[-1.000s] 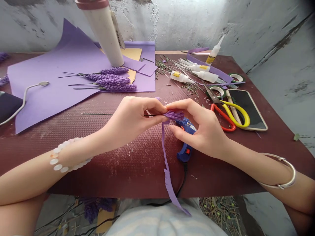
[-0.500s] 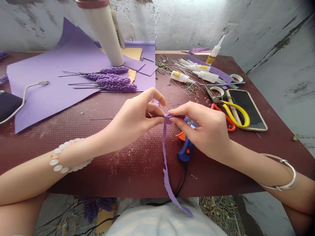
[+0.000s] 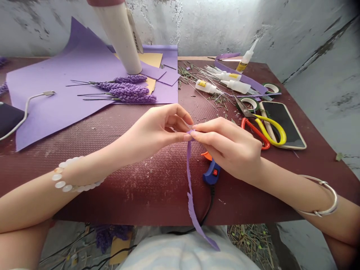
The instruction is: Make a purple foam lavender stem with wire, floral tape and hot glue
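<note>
Over the middle of the table, my left hand (image 3: 157,125) and my right hand (image 3: 233,144) meet fingertip to fingertip. Both are closed in a pinch at the upper end of a narrow purple strip (image 3: 190,176). The strip hangs down past the table's front edge to my lap, and part of its edge looks fringed. What lies right between the fingertips is mostly covered; a thin dark wire stem is largely hidden by my left hand. Beneath my right hand is a blue glue gun (image 3: 210,173) with an orange trigger, partly covered.
Purple lavender-like flowers (image 3: 129,90) lie on purple sheets (image 3: 56,86) beside a white tumbler (image 3: 120,41). Glue bottles (image 3: 208,87), wire stems, green tape (image 3: 249,104), scissors (image 3: 270,129) and a phone (image 3: 284,123) crowd the right. A white cable (image 3: 30,101) lies left.
My left fingertips have come in against the strip, and its index finger has lowered. My right fingers have turned over the joint, hiding the purple piece that showed there. The dark wire shows less.
</note>
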Tool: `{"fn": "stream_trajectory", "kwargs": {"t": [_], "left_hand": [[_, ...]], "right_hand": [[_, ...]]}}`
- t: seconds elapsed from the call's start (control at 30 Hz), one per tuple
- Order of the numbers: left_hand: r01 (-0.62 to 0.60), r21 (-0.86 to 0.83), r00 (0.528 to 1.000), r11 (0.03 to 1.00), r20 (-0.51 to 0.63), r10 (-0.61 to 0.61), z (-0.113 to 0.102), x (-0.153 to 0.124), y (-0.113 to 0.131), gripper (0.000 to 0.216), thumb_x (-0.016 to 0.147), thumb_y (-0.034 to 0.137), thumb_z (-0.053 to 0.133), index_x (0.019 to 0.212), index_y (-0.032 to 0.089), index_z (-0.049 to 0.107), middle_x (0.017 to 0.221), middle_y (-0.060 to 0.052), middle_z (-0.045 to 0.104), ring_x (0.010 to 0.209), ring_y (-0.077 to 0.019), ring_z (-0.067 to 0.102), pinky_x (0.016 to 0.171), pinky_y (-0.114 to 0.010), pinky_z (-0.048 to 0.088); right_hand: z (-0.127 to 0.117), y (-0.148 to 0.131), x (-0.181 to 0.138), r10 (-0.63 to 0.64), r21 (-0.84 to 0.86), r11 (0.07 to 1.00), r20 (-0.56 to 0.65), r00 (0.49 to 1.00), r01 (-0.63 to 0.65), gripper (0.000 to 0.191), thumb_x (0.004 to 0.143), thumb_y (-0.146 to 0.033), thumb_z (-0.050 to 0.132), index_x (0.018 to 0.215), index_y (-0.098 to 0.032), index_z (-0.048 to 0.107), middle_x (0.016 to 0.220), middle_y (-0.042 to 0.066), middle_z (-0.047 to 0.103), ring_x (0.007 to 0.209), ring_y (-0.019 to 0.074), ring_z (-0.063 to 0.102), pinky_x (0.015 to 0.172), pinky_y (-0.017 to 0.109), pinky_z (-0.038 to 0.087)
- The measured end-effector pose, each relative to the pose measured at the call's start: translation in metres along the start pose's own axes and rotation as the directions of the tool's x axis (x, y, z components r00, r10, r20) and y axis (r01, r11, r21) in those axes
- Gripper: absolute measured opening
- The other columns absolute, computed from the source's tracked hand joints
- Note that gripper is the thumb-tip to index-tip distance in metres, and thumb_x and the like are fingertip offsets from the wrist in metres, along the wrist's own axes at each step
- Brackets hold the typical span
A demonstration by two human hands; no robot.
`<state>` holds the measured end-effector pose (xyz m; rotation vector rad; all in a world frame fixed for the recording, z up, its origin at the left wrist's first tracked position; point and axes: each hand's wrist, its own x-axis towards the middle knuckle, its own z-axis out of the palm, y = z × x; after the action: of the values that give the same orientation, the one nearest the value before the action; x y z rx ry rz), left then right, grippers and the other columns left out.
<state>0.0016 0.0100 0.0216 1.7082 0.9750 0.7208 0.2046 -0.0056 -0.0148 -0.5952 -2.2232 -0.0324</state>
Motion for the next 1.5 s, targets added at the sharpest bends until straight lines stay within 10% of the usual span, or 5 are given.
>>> {"fn": "stream_trajectory", "kwargs": {"t": [0.6,0.87,1.13,1.5], "left_hand": [[-0.182,0.608,0.943,0.773,-0.115,0.313,0.009,-0.008,-0.005,0.012,0.081,0.017,0.064,0.088,0.019,0.054,0.085,0.001,0.067,0.077,-0.0129,0.066,0.072,-0.025,0.052],[-0.088,0.406,0.991,0.91,-0.054,0.12,0.003,-0.002,-0.003,0.007,0.087,0.022,0.06,0.092,0.018,0.057,0.088,0.0,0.068,0.079,-0.0111,0.063,0.07,-0.021,0.047],[-0.007,0.539,0.999,0.842,-0.026,0.025,0.001,-0.001,0.0,0.037,0.097,0.039,0.04,0.084,0.015,0.065,0.081,-0.002,0.069,0.075,-0.0143,0.059,0.067,-0.025,0.04],[0.042,0.263,0.986,0.964,0.144,-0.082,-0.002,0.005,-0.009,0.017,0.083,0.03,0.061,0.088,0.016,0.07,0.085,0.0,0.072,0.083,-0.0175,0.065,0.076,-0.028,0.051]], "right_hand": [[-0.002,0.0,0.007,0.339,0.131,0.927,0.109,0.934,-0.352,0.013,0.089,-0.017,0.059,0.099,-0.023,0.065,0.094,0.002,0.071,0.089,0.0168,0.067,0.08,0.03,0.052],[-0.002,-0.002,0.009,0.358,0.087,0.927,0.077,0.931,-0.364,0.009,0.089,-0.017,0.06,0.094,-0.023,0.064,0.089,0.002,0.069,0.084,0.0164,0.065,0.076,0.03,0.051],[-0.003,-0.001,0.009,0.372,0.062,0.926,0.04,0.928,-0.374,0.007,0.088,-0.018,0.06,0.091,-0.023,0.064,0.088,0.001,0.07,0.082,0.0171,0.065,0.074,0.031,0.052],[-0.002,-0.004,0.01,0.359,0.092,0.927,0.065,0.931,-0.363,0.007,0.088,-0.017,0.059,0.091,-0.022,0.064,0.086,0.001,0.068,0.082,0.016,0.065,0.074,0.03,0.052]]}}
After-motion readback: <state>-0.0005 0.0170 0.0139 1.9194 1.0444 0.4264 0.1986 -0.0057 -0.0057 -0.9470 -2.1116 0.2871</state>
